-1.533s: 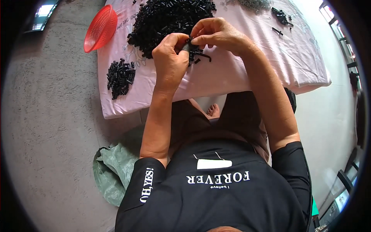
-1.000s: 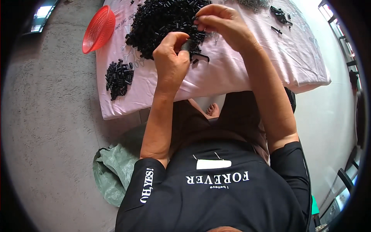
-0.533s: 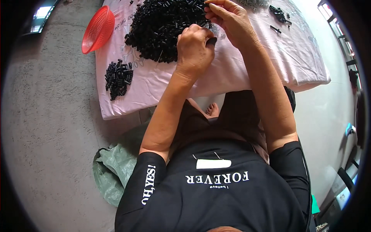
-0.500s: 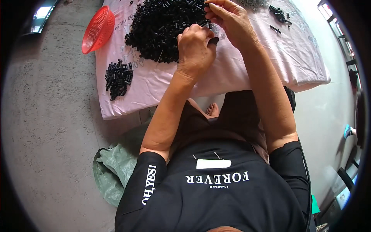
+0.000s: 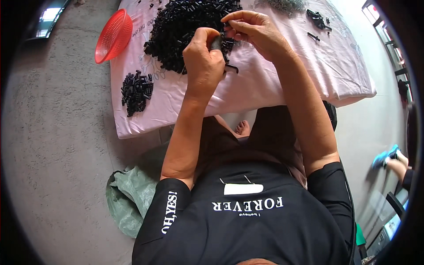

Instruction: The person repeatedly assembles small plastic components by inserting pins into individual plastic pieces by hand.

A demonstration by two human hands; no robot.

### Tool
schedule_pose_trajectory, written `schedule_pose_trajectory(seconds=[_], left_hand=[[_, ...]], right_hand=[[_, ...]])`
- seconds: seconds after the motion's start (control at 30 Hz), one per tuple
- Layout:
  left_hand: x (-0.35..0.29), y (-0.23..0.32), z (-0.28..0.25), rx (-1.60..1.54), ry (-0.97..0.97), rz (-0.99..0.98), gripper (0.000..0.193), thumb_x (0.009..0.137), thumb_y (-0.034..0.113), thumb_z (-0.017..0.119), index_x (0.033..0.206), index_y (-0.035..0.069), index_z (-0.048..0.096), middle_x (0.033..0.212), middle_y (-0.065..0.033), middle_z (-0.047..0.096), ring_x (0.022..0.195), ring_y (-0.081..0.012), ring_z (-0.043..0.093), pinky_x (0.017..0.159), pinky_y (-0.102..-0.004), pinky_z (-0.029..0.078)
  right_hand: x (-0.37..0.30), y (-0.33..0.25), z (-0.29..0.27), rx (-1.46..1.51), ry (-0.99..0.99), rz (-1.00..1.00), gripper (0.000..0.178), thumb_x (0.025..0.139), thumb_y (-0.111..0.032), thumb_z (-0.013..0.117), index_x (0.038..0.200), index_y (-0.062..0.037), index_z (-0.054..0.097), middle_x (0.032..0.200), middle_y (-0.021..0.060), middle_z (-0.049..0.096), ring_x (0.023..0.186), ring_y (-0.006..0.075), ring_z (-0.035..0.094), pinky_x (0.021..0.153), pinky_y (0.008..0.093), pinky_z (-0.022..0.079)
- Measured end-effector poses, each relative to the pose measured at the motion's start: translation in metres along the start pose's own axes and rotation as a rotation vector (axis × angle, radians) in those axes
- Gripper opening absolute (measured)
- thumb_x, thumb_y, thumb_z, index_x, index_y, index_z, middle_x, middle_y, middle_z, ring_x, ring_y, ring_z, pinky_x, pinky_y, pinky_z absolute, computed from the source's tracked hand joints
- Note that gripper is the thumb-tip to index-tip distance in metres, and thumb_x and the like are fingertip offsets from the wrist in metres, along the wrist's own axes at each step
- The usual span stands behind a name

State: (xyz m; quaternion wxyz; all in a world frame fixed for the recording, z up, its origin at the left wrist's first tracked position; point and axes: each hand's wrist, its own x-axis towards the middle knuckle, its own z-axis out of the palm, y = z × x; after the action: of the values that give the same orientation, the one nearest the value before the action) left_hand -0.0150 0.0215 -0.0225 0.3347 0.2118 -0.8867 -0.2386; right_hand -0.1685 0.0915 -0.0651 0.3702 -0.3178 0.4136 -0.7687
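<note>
A big heap of small black tube-like plastic pieces (image 5: 170, 44) lies on the pink cloth. At its near right edge my left hand (image 5: 204, 57) is closed in a fist, a dark cover on its thumb; what the fingers hold is hidden. My right hand (image 5: 260, 33) is to its right, over the heap's edge, thumb and fingertips pinched together. Whatever is between them is too small to make out. Beside my left hand a bent black piece (image 5: 232, 67) shows against the cloth.
A red perforated basket (image 5: 114, 37) tilts at the table's left edge. Nearby sits a smaller pile of black pieces (image 5: 136, 93). Small clear or grey parts (image 5: 285, 5) and a few black pieces (image 5: 317, 20) lie far right. A green sack (image 5: 128, 198) is on the floor; another person's blue shoe (image 5: 383, 159) shows at right.
My left hand has moved left and turned, away from my right hand. My right hand has shifted slightly left and nearer. At right, the other person's feet have come further into view.
</note>
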Motion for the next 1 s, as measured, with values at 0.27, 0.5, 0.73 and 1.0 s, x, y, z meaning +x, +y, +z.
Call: schedule_pose_trajectory(seconds=[0.27, 0.5, 0.73, 1.0], left_hand=[[0.001, 0.001, -0.015, -0.137, 0.055, 0.014, 0.033, 0.074, -0.014, 0.051, 0.101, 0.000, 0.064, 0.085, -0.0075, 0.067, 0.078, -0.0137, 0.065, 0.074, -0.0262, 0.052], [0.002, 0.002, -0.018, -0.124, 0.074, 0.037, 0.029, 0.070, -0.012, 0.053, 0.095, -0.001, 0.062, 0.085, -0.0136, 0.067, 0.077, -0.0242, 0.069, 0.074, -0.0320, 0.055], [0.001, 0.004, -0.017, -0.154, 0.093, 0.032, 0.022, 0.073, -0.010, 0.060, 0.091, 0.000, 0.065, 0.081, -0.0117, 0.068, 0.074, -0.0213, 0.069, 0.071, -0.0302, 0.055], [-0.002, -0.006, -0.026, -0.295, -0.041, -0.086, 0.014, 0.083, -0.008, 0.061, 0.095, -0.002, 0.065, 0.085, -0.0018, 0.066, 0.076, -0.0078, 0.061, 0.071, -0.0217, 0.050]], right_hand=[[-0.008, -0.010, 0.013, -0.089, -0.143, 0.095, 0.022, 0.096, -0.017, 0.063, 0.112, -0.0035, 0.068, 0.091, 0.0024, 0.068, 0.081, 0.0067, 0.064, 0.076, 0.0205, 0.054], [-0.009, -0.011, 0.013, -0.115, -0.174, 0.084, 0.021, 0.096, -0.016, 0.062, 0.111, -0.0033, 0.068, 0.090, 0.0020, 0.068, 0.080, 0.0063, 0.064, 0.073, 0.0197, 0.052], [-0.010, -0.014, 0.014, -0.148, -0.191, 0.117, 0.020, 0.096, -0.015, 0.062, 0.111, -0.0029, 0.068, 0.090, 0.0022, 0.068, 0.080, 0.0066, 0.064, 0.073, 0.0202, 0.052], [-0.009, -0.012, 0.012, -0.099, -0.279, 0.151, 0.021, 0.095, -0.016, 0.063, 0.111, -0.0023, 0.067, 0.089, 0.0024, 0.067, 0.079, 0.0070, 0.064, 0.075, 0.0211, 0.053]])
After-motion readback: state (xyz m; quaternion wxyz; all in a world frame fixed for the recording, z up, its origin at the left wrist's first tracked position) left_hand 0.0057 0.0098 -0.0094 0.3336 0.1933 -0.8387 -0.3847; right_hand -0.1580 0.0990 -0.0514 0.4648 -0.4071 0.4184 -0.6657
